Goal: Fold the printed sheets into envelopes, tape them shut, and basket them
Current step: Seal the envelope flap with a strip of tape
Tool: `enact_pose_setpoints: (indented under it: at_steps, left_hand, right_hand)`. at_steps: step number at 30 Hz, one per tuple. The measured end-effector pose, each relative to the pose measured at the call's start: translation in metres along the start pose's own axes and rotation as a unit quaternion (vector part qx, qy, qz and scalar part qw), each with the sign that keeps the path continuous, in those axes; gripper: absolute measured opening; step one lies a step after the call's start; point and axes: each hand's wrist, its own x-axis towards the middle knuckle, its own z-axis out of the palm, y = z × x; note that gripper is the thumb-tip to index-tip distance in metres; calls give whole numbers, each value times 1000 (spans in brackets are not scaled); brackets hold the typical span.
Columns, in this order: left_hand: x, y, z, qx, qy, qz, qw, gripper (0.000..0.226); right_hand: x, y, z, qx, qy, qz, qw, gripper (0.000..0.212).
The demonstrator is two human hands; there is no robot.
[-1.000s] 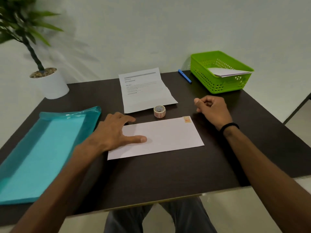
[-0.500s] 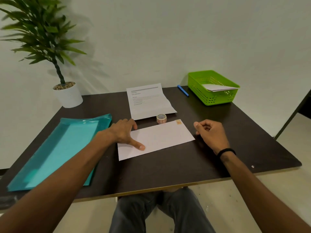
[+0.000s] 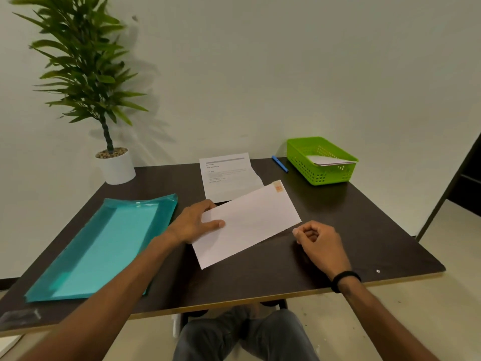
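Single head view, forward and downward over the near table [image 3: 260,282].

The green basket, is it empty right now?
No, the green basket already holds white folded paper that rests against its right rim.

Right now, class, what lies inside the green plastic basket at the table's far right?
White folded paper, envelope-like, lies inside the green plastic basket, poking above the right rim. Whether it is one piece or several, and anything beneath it on the basket floor, is hidden.
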Motion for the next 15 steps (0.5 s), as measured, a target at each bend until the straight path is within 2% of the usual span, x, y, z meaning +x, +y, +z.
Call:
enact_pose_setpoints:
  at_steps: [2,8,15]
  left_hand:
    - [-2,3,0,-59,22,8,998,34]
    - [-8,19,10,-193,64,13,979,24]
    - [-3,60,36,-358,98,33,928,25]
  right_hand:
    - [-3,-3,-1,-8,0,1,1000,13]
    - [-14,-14,0,-7,-19,11,1000,16]
    - [-17,-32,-1,78,-90,28,992,41]
